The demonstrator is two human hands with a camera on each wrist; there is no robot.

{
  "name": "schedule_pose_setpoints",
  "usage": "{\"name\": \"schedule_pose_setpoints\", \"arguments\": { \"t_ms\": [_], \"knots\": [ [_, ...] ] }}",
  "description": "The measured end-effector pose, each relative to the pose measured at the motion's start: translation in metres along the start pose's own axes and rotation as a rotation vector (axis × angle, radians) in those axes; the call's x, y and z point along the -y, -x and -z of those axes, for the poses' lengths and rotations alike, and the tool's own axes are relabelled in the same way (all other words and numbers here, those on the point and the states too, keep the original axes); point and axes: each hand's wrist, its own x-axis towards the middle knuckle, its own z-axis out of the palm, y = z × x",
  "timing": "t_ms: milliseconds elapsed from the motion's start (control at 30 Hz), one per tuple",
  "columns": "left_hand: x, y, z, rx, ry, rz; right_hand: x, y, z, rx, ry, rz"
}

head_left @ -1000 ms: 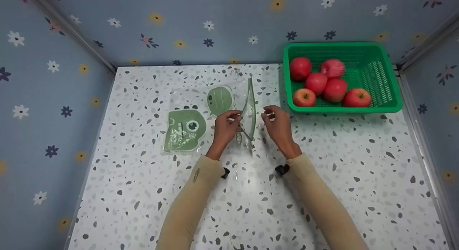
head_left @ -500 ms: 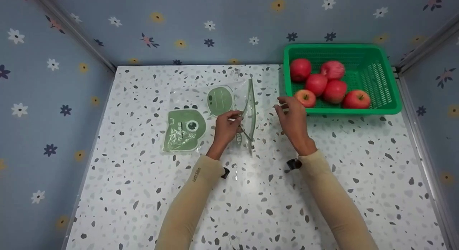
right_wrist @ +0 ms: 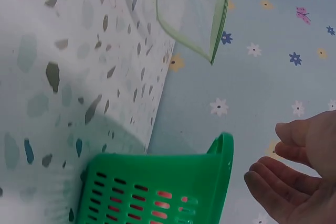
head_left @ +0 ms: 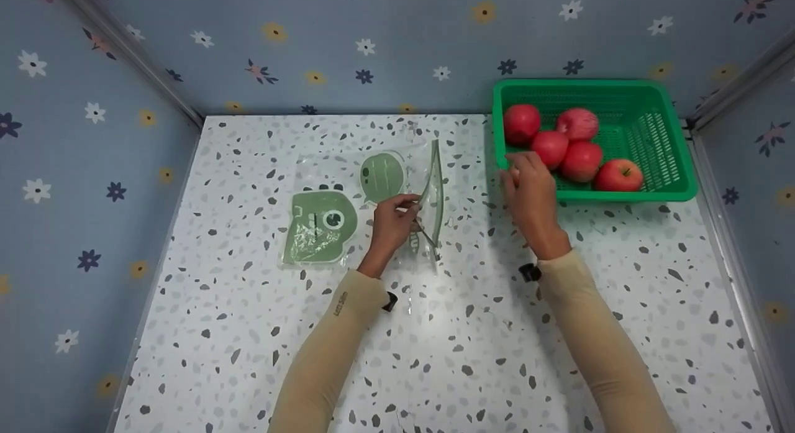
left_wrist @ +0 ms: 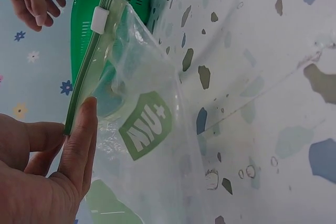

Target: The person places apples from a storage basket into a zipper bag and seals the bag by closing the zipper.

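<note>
My left hand (head_left: 391,225) pinches the edge of a clear zip bag (head_left: 324,228) printed with green cartoon shapes. The bag lies on the table with its mouth spread apart and raised on the right side. In the left wrist view, thumb and fingers hold the green zip strip (left_wrist: 84,80), and a white slider (left_wrist: 100,20) sits near its far end. My right hand (head_left: 531,194) is over the left front corner of a green basket (head_left: 627,195), fingers loosely bent with nothing held. It covers the apple at that corner. Several red apples (head_left: 581,161) lie in the basket.
The white speckled table (head_left: 435,358) ends at blue flowered walls (head_left: 298,48) at the back and both sides. At the back right, the basket stands close to the wall. Black wrist cameras (head_left: 530,272) show at the sleeve cuffs.
My right hand has moved right and away from me, from beside the bag's mouth to over the basket's left front corner. The left hand and the bag have stayed in place.
</note>
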Motion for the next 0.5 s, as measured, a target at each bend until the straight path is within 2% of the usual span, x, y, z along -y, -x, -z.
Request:
{"name": "schedule_pose_setpoints", "arguments": {
  "t_ms": [200, 500],
  "knots": [
    [0.002, 0.000, 0.000, -0.005, -0.046, -0.027, -0.009, -0.005, 0.007, 0.008, 0.065, 0.006],
    [0.002, -0.001, -0.001, -0.003, -0.023, -0.014, -0.028, -0.012, 0.015, 0.058, 0.180, -0.007]
  ]
}}
